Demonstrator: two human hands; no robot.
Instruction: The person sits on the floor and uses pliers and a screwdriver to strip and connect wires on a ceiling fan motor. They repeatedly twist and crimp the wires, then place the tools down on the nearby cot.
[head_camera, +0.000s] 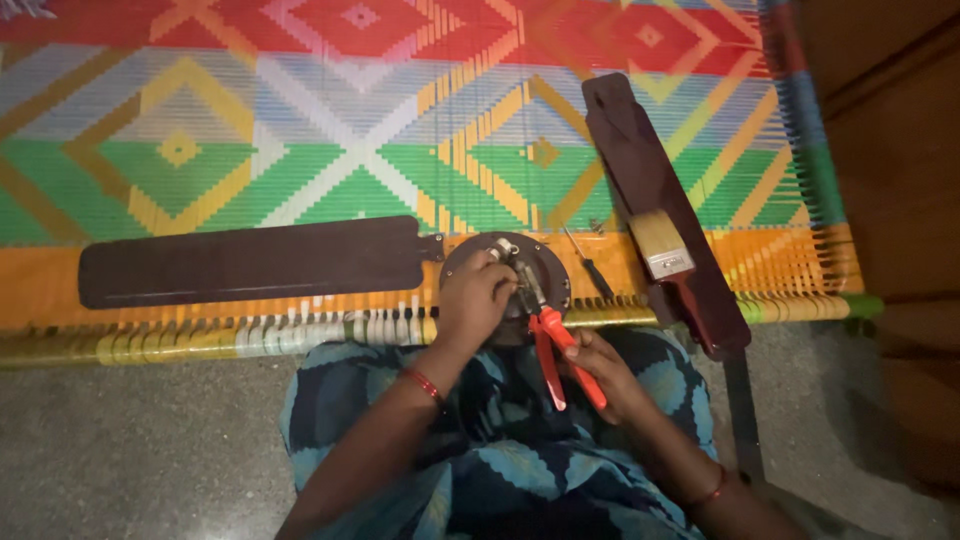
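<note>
Dim, warm light is falling brightest on the woven mat (300, 150); beyond its right edge everything is sinking into shadow, below it the floor (150, 440) is looking grainy, corners darkening.

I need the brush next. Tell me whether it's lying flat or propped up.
Lying flat: the paintbrush rests lengthwise on the detached fan blade, bristles toward the woven cot, neither hand touching it.

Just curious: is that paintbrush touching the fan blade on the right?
Touching. The head view shows the paintbrush lying flat on the fan blade.
</note>
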